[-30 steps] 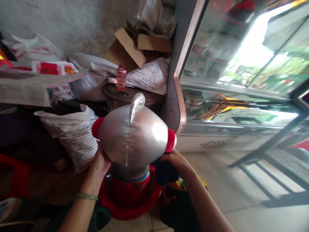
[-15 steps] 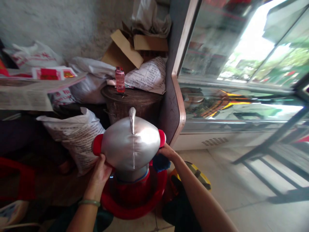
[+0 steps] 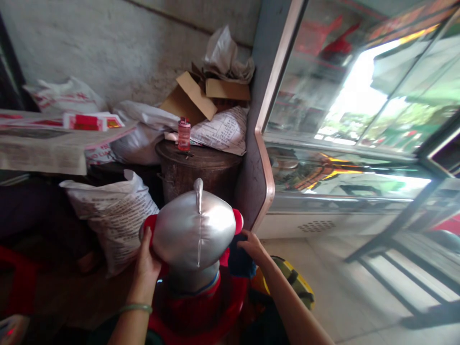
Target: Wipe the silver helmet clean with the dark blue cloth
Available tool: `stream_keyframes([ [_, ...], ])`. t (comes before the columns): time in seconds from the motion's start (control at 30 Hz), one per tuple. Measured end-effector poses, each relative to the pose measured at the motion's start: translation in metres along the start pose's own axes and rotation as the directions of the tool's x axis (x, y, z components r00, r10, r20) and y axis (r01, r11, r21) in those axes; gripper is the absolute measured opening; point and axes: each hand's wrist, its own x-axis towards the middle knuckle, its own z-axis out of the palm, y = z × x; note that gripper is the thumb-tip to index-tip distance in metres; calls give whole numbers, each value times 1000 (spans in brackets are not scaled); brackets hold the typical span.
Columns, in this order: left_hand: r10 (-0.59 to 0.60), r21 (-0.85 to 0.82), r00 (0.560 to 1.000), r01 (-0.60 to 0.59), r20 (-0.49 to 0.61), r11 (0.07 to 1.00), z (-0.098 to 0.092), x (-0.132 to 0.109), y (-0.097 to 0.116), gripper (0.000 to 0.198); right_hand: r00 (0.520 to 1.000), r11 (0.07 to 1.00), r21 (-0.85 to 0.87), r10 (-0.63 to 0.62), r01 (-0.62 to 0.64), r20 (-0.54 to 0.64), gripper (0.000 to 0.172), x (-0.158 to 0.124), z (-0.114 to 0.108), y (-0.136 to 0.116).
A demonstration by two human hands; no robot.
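A silver plush toy [image 3: 194,230] with a fin on top and red ears stands upright on a red plastic stool [image 3: 201,314], its back to me. My left hand [image 3: 148,261] grips the left side of its head, fingers pressed into the silver fabric by the red ear. My right hand [image 3: 253,247] rests at the toy's right side, fingers curled on something dark blue [image 3: 240,261] beside it; what that is I cannot make out.
A dark barrel [image 3: 199,170] with a pink bottle [image 3: 184,135] on its lid stands behind the toy. White printed sacks [image 3: 111,215] and cardboard boxes [image 3: 201,91] fill the corner. A glass display cabinet [image 3: 341,139] runs along the right. A yellow object [image 3: 293,282] lies on the tiled floor.
The toy has gone down and away from me and turned, so its seam faces me. Both hands went with it, and the view tilted up.
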Motion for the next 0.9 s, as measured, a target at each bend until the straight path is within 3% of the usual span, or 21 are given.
stream_keyframes([
  [0.17, -24, -58, 999, 22, -26, 998, 0, 1, -2, 43, 968, 998, 64, 2, 15, -250, 31, -37, -49, -34],
  [0.27, -17, -75, 1000, 15, -23, 997, -1, 1, -2, 36, 940, 968, 176, -117, 180, -320, 53, -59, -81, -83],
  [0.37, -49, -86, 999, 47, -19, 995, 1, -1, -2, 30, 887, 889, 257, -270, 379, -375, 74, -69, -93, -134],
  [0.43, -74, -92, 997, 72, -21, 993, 1, -2, -3, 31, 841, 832, 243, -397, 499, -368, 78, -68, -81, -155],
  [0.53, -93, -103, 996, 94, 14, 990, 0, -3, -6, 29, 794, 810, -1, -576, 587, -194, 73, -57, -37, -161],
  [0.67, -40, -115, 998, 46, 53, 992, -7, 4, -14, 42, 802, 793, -223, -593, 567, -69, 85, -44, 19, -148],
  [0.73, -15, -94, 997, 22, 77, 995, -12, 10, -17, 50, 792, 774, -282, -606, 568, -68, 83, -42, 28, -144],
  [0.9, -53, -21, 987, 57, 155, 998, -20, 14, -20, 53, 747, 721, -374, -657, 583, -101, 62, -41, 27, -147],
])
